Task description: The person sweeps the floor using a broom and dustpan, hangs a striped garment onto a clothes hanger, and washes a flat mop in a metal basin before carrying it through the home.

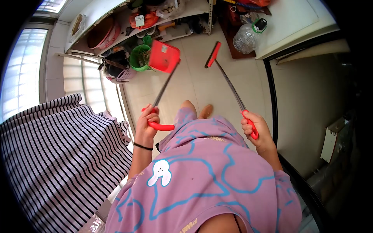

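Note:
My left hand (pixel 147 123) is wrapped round the red handle of a long-handled dustpan (pixel 164 56). The dustpan's red scoop is raised at the far end of its dark shaft, partly in front of a green bucket (pixel 140 57). In my right hand (pixel 257 129) is the red grip of a small broom (pixel 213 55). Its narrow red head with dark bristles points away from me over the tiled floor (pixel 202 85). Whether the bristles touch the tiles I cannot tell.
Shelves (pixel 186 14) with bags and basins stand ahead. A large clear plastic bottle (pixel 245 39) is at the front right, beside a white cabinet (pixel 291 23). Striped cloth (pixel 62 155) hangs at my left. A black-framed glass door (pixel 272 101) is on the right.

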A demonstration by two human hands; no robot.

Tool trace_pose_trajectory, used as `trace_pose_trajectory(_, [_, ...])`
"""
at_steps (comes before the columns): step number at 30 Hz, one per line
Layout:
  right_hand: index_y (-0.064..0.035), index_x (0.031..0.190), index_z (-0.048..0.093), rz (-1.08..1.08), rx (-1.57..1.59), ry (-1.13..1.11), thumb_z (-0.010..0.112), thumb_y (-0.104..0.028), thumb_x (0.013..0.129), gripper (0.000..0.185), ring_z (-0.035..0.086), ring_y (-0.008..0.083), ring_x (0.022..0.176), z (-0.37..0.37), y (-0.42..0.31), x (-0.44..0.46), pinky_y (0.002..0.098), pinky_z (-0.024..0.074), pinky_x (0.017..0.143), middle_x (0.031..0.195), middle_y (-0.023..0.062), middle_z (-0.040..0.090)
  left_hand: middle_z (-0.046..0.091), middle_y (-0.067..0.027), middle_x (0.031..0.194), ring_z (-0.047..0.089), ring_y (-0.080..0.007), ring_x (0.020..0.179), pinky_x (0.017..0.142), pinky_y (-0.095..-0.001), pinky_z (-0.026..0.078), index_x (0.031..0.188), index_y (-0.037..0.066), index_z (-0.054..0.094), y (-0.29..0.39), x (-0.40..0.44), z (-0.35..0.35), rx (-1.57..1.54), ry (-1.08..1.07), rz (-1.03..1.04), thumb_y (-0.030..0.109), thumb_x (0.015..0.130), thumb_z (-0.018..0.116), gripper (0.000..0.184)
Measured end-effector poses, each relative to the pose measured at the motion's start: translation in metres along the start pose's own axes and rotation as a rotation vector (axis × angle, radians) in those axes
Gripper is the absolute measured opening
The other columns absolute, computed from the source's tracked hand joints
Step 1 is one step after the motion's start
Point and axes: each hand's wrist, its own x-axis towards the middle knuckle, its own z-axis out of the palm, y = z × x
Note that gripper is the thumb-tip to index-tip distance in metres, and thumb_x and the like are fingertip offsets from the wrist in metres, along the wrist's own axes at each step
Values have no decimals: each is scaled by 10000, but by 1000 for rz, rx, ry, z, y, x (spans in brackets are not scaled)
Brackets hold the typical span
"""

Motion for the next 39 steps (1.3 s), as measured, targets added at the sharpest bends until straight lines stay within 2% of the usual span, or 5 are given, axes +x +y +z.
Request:
trace_pose_trajectory(7, [-41, 999, 507, -1, 200, -88, 514, -218, 912, 197, 486, 74, 523, 64, -65, -35, 192, 417, 436, 725, 33, 530, 512, -196, 882, 431, -27, 483, 392, -112, 378, 903, 75, 510, -33, 98, 70, 227, 64, -130, 19, 873, 573, 90])
trace_pose_trajectory(16, [-61, 953, 541, 68, 135, -419, 495, -346, 918, 290, 549, 133, 501, 185, -139, 19, 222, 408, 423, 700, 43, 603, 450, -49, 568, 435, -162, 426, 370, -271, 384, 811, 78, 528, -54, 212, 150, 503, 11, -224, 658, 897, 229, 658])
trace_pose_trajectory(25, [-28, 922, 526, 312, 249, -486, 506, -337, 938, 311, 540, 61, 564, 287, -162, 102, 140, 456, 447, 775, 26, 579, 557, -203, 1150, 559, -296, 1035, 931, -386, 453, 1267, 16, 429, 8, 251, 175, 654, -186, -249, 660, 896, 210, 775])
trace_pose_trajectory(31, [-37, 936, 527, 379, 145, -545, 528, -317, 914, 281, 579, 96, 611, 338, -172, 122, 163, 474, 460, 784, 41, 600, 581, -28, 957, 555, -164, 843, 716, -297, 451, 1002, 131, 571, 49, 305, 155, 572, -172, -197, 348, 857, 626, 267])
trace_pose_trajectory(39, [-39, 994, 580, 486, 7, -652, 404, -404, 952, 408, 654, 161, 703, 336, -193, 173, 237, 534, 555, 828, 89, 659, 587, -147, 887, 575, -250, 805, 749, -367, 472, 972, 34, 508, 71, 341, 189, 866, -104, -178, 338, 914, 407, 325])
